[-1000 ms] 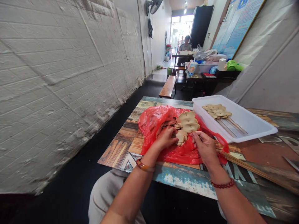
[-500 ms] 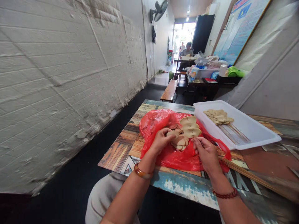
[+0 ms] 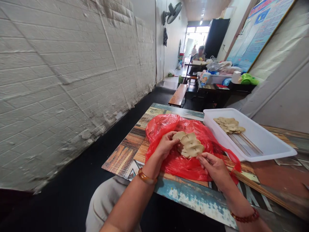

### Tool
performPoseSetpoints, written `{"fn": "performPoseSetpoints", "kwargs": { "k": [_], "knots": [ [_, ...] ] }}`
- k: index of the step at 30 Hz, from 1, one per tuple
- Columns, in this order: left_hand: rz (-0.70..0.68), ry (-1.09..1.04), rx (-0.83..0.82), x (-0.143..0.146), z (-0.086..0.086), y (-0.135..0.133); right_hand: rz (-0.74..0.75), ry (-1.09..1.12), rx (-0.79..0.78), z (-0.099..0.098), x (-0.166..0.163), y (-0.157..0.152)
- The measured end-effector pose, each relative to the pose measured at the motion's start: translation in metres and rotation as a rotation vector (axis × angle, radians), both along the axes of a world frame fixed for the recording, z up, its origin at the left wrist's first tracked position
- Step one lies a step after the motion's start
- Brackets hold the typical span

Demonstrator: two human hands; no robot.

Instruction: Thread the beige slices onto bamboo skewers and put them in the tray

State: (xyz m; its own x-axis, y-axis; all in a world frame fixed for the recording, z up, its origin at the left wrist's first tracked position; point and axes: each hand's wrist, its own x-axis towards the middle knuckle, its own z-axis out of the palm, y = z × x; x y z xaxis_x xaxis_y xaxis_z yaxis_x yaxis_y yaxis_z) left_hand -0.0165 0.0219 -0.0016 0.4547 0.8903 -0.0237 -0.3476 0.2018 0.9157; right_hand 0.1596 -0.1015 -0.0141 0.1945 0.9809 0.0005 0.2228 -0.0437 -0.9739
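My left hand is closed on a flat beige food slice, thumb on top. Overlapping its right side are beige slices threaded in a row. At their lower right end my right hand is pinched shut, apparently on the skewer, whose stick hardly shows. Beneath both hands a red plastic bag lies spread on the patterned table. More loose slices show partly under the threaded row.
A white plastic tub to the right holds finished-looking skewers of slices. Thin bamboo sticks lie along the table's right side. Beyond stand a wooden bench, a cluttered table and a seated person.
The threaded slices have come down and toward me, over the loose slices. My right hand has shifted slightly right and down with them; my left still grips a slice. The camera view has turned slightly.
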Motion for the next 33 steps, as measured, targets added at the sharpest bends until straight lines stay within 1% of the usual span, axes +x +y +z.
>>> {"fn": "performPoseSetpoints", "kwargs": {
  "k": [6, 11, 15, 19, 23, 30, 33],
  "knots": [
    [0.067, 0.019, 0.027, 0.000, 0.001, 0.000, -0.032, 0.024, -0.043, -0.007, -0.001, -0.011],
    [0.090, 0.007, 0.036, -0.002, 0.001, 0.000, -0.052, -0.097, 0.031, -0.001, -0.008, -0.012],
    [0.131, -0.001, -0.011, -0.003, 0.003, -0.001, -0.049, -0.183, 0.070, 0.002, -0.009, -0.012],
    [0.137, -0.053, -0.032, -0.006, 0.005, -0.001, -0.027, -0.207, 0.073, -0.004, -0.007, -0.013],
    [0.150, -0.074, -0.031, -0.008, 0.006, 0.000, -0.013, -0.214, 0.023, -0.008, -0.007, -0.015],
    [0.164, -0.050, 0.029, -0.005, 0.005, -0.002, -0.003, -0.244, 0.030, -0.001, -0.011, -0.016],
    [0.161, -0.037, 0.045, -0.005, 0.005, -0.003, -0.004, -0.278, 0.040, -0.001, -0.011, -0.015]
  ]
}}
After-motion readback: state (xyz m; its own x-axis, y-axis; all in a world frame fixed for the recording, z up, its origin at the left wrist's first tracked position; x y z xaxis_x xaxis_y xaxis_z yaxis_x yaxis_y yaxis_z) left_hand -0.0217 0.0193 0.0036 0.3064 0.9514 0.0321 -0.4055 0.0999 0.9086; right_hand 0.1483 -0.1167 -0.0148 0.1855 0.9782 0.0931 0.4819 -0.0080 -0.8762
